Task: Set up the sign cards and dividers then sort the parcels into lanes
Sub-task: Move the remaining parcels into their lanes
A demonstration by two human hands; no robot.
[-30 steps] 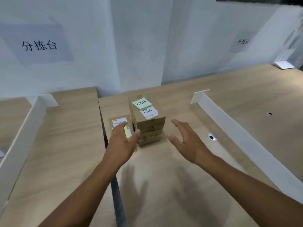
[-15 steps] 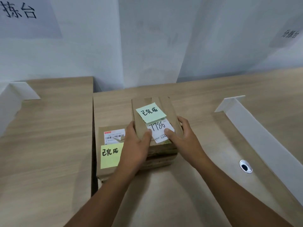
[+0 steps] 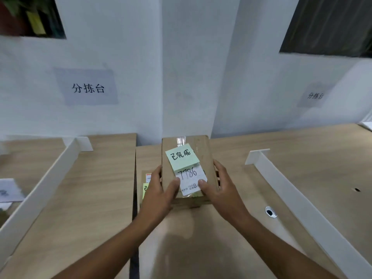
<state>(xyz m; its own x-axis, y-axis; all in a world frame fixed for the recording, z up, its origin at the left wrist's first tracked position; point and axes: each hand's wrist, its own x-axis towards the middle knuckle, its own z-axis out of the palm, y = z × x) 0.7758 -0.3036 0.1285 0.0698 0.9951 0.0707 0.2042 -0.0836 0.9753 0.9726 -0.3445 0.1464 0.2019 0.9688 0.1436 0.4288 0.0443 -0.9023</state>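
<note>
I have the box (image 3: 186,158) clamped between my left hand (image 3: 159,195) and right hand (image 3: 220,190), palms on its long sides and thumbs pressed down on its white label (image 3: 191,179), in the middle lane between the two dividers (image 3: 43,188) (image 3: 298,200). It sits on or just over another parcel (image 3: 146,183) near the table's (image 3: 281,162) back edge; I cannot tell whether it is clear. Stiff cardboard, probably light, so side pressure should hold, though the green note (image 3: 181,157) could peel off.
</note>
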